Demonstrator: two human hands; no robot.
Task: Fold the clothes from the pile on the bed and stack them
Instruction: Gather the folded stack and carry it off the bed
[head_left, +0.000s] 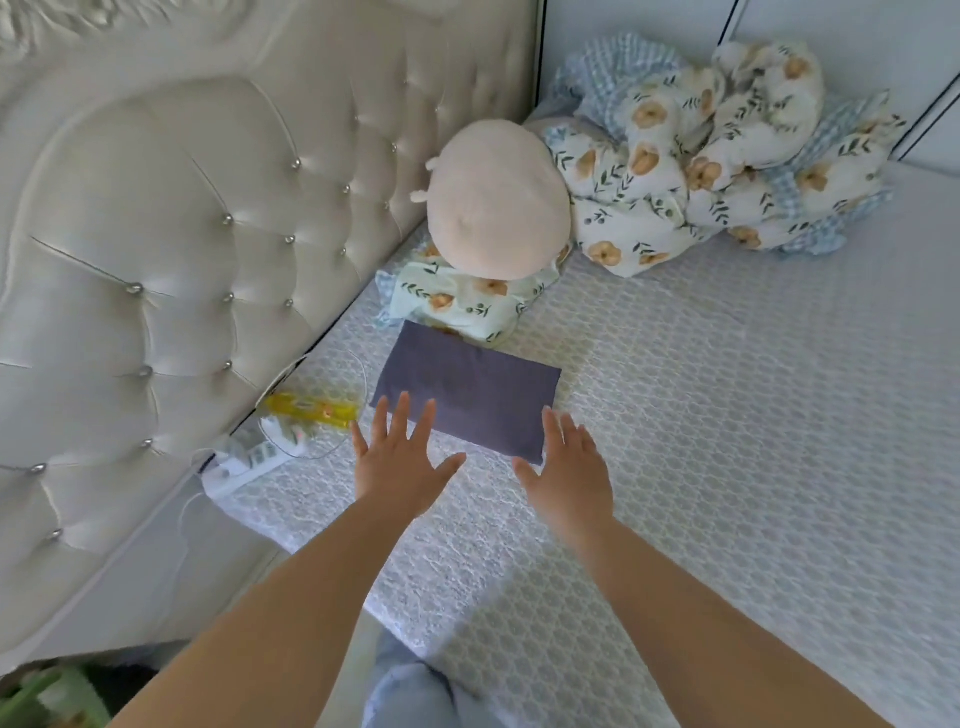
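Your left hand (402, 457) and your right hand (569, 462) both reach forward over the bed (727, 415) with fingers spread and straight, gripping nothing. The folded grey cloth (467, 387) lies flat on the mattress as a neat rectangle just ahead of your hands; your left fingertips overlap its near left corner and your right fingertips sit at its near right corner, though you cannot tell from this view whether they press on it or hover just above.

Beyond the grey cloth, touching its far edge, lies a floral pillow (462, 301) with a round beige plush (496, 200) resting on top. In the far corner of the bed sits a bunched-up floral and blue-check quilt (727, 150). To the left of the grey cloth, near the tufted headboard (182, 234), you have a yellow packet (311, 408), and a white power strip (244, 462) with cords lies closer to you along the mattress edge
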